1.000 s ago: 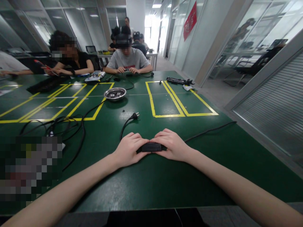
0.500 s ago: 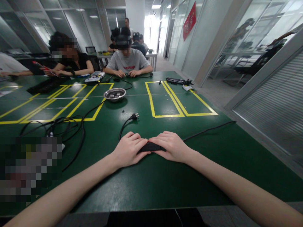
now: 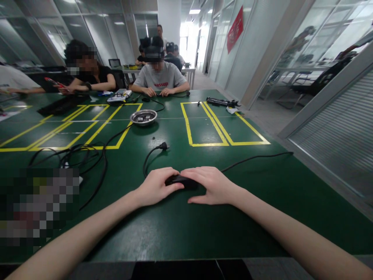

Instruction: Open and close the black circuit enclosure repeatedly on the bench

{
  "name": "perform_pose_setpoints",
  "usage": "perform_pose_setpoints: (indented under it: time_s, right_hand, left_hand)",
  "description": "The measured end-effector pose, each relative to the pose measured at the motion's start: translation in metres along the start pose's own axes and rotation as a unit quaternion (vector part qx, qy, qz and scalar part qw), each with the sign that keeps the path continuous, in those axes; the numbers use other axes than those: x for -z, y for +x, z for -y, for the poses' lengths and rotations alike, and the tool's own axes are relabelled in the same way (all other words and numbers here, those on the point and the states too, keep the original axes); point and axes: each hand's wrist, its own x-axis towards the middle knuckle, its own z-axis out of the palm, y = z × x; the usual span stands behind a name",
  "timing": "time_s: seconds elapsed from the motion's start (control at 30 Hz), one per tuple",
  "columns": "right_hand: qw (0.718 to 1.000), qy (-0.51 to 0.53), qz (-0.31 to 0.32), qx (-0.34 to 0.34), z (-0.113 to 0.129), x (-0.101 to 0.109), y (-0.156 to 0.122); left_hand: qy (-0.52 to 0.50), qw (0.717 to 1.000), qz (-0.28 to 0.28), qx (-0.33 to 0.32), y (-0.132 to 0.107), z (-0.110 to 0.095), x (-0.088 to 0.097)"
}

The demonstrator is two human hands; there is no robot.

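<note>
A black power adapter (image 3: 188, 182) lies low over the green table in front of me, its ends partly covered by my fingers. My left hand (image 3: 155, 184) is closed on its left end, thumb along the near side. Over the right end, my right hand (image 3: 211, 184) lies with its fingers across the top and far side, while the thumb stands apart, toward me. A black cord with a plug (image 3: 164, 146) curves out beyond my left hand. Another black cable (image 3: 256, 157) runs off to the right from behind my right hand.
Tangled black cables (image 3: 75, 159) lie at the left by a blurred-out patch. A metal bowl (image 3: 143, 117) holding small metal parts stands ahead. Yellow tape (image 3: 208, 145) marks the green table (image 3: 140, 233). A folded black tripod-like item (image 3: 221, 102) lies far right. Several people sit beyond.
My right thumb has come away from the adapter and spread toward me. My left hand has shifted slightly on it, and the adapter is tilted a little differently.
</note>
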Motion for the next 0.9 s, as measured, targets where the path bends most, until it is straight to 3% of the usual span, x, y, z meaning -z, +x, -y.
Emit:
perform_pose_setpoints:
  time_s: [0.1,0.17,0.3,0.47,0.6,0.67,0.73,0.9]
  right_hand:
    - [0.994,0.054,-0.008,-0.09,0.001,-0.004,-0.001]
    - [0.993,0.052,-0.023,-0.107,0.001,-0.006,-0.002]
    - [0.995,0.045,-0.037,-0.085,-0.001,-0.004,-0.003]
    - [0.999,-0.034,0.037,-0.003,0.0,0.001,-0.002]
    - [0.995,-0.084,0.044,-0.038,-0.006,0.002,-0.003]
    - [0.991,-0.074,-0.007,-0.106,-0.019,0.006,-0.007]
    - [0.975,-0.062,-0.1,-0.187,-0.04,0.014,-0.013]
    - [0.89,-0.092,-0.302,-0.33,-0.094,0.051,-0.038]
  left_hand:
    - [0.124,0.988,-0.037,-0.086,-0.001,0.005,-0.002]
    - [0.152,0.981,-0.048,-0.107,-0.001,0.006,-0.003]
    - [0.153,0.983,-0.059,-0.089,0.0,0.004,-0.003]
    - [0.1,0.992,-0.042,-0.058,-0.001,0.005,-0.008]
    - [0.116,0.988,-0.069,-0.069,-0.002,0.008,-0.006]
    - [0.147,0.98,-0.103,-0.084,-0.004,0.01,-0.003]
    - [0.165,0.974,-0.123,-0.095,-0.005,0.012,0.0]
    - [0.162,0.975,-0.111,-0.103,-0.007,0.014,0.0]
